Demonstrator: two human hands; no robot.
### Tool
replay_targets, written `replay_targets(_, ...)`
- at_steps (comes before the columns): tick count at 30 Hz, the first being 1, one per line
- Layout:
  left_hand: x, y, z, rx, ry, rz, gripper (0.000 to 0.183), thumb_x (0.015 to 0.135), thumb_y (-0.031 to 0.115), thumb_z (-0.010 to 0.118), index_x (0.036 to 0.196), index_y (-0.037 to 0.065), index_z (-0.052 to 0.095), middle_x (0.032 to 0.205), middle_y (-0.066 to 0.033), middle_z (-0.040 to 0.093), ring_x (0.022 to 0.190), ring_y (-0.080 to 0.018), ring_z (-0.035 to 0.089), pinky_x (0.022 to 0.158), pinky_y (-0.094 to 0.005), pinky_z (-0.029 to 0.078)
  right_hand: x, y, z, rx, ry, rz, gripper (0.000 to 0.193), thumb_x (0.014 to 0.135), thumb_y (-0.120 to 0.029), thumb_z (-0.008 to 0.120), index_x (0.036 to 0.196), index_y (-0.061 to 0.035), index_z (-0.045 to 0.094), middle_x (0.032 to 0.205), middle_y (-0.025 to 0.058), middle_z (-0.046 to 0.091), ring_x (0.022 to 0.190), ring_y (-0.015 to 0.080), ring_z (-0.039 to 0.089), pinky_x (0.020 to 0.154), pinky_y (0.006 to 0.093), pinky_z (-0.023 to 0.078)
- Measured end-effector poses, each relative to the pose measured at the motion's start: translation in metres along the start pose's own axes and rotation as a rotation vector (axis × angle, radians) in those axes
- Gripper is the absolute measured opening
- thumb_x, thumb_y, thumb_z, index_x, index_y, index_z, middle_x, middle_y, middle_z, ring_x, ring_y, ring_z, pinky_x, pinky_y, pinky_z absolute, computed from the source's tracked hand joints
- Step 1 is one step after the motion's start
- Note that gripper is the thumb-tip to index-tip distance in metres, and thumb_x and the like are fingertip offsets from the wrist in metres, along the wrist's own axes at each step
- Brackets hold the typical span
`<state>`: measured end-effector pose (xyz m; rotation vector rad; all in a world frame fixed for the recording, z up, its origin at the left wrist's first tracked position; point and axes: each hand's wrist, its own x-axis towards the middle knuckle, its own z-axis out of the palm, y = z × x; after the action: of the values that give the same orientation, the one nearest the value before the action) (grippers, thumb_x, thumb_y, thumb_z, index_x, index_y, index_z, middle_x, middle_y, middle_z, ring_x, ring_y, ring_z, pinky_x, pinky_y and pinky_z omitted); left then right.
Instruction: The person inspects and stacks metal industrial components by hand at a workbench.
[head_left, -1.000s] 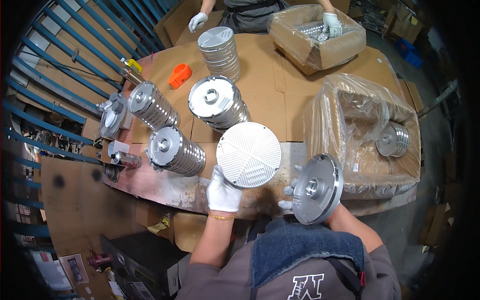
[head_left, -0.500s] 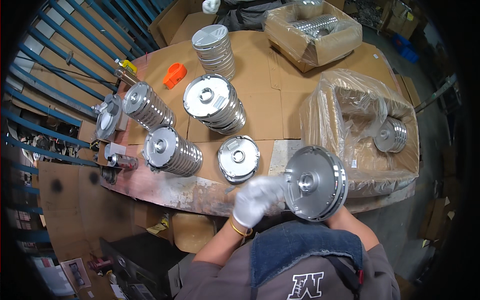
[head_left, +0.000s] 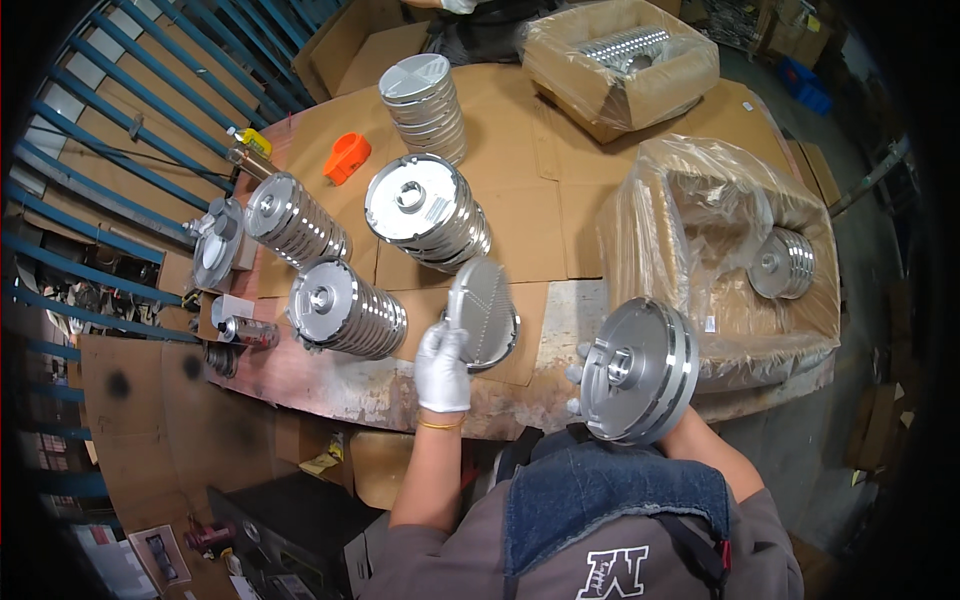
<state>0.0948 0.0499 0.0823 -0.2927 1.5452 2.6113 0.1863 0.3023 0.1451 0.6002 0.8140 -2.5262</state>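
My gloved left hand grips the rim of a round silver metal disc with a dotted face. This disc is tilted up on edge above another disc lying on the table, which it mostly hides. At the right, my right hand supports a small stack of similar metal discs against its palm. Gloved fingertips show past the left rim; the rest of that hand is behind the discs. Beyond my left hand stands a taller stack of discs, with another disc stack to its near left.
Two more disc stacks stand further back. An orange tape-like ring lies on the cardboard-covered table. At the right, a plastic-lined box holds discs; another lined box sits behind. A spray can lies left.
My left hand has moved left from beside the held discs and now grips a disc, lifted on edge from the small near stack. The right hand's discs have tilted slightly.
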Motion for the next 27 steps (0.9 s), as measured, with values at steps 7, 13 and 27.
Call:
replay_targets(7,-0.024,0.018,0.017,-0.725,-0.127,-0.23,0.046,0.084,0.022,0.063,0.123,0.002,0.051,0.124,-0.0096,0.055,0.116,-0.0264,0.051,0.102,-0.0456,0.037,0.007,0.002,0.005,-0.668,-0.346,-0.202,0.049,0.096,-0.04,0.037,0.135,-0.0093,0.036,0.131,0.0144,0.046,0.12,0.0315,0.048,0.094,0.0548,0.043)
replay_targets(13,-0.049,0.029,0.043,-0.539,-0.215,-0.088,0.046,0.082,0.025,0.066,0.119,0.001,0.053,0.12,-0.0099,0.057,0.112,-0.025,0.053,0.098,-0.0429,0.042,0.006,-0.01,0.019,-1.27,-0.327,-0.432,0.028,0.092,-0.011,0.049,0.12,-0.0055,0.052,0.106,0.0052,0.06,0.094,0.0138,0.058,0.083,0.0299,0.051)
replay_targets(27,-0.009,-0.046,-0.003,1.348,-0.234,0.5,0.017,0.08,0.014,0.062,0.094,0.006,0.067,0.1,-0.0107,0.065,0.099,-0.0267,0.059,0.092,-0.0412,0.043,-0.007,-0.009,0.008,-0.178,-0.161,-0.112,0.038,0.096,-0.02,0.042,0.131,-0.0042,0.041,0.121,0.014,0.053,0.109,0.0216,0.056,0.09,0.0345,0.051)
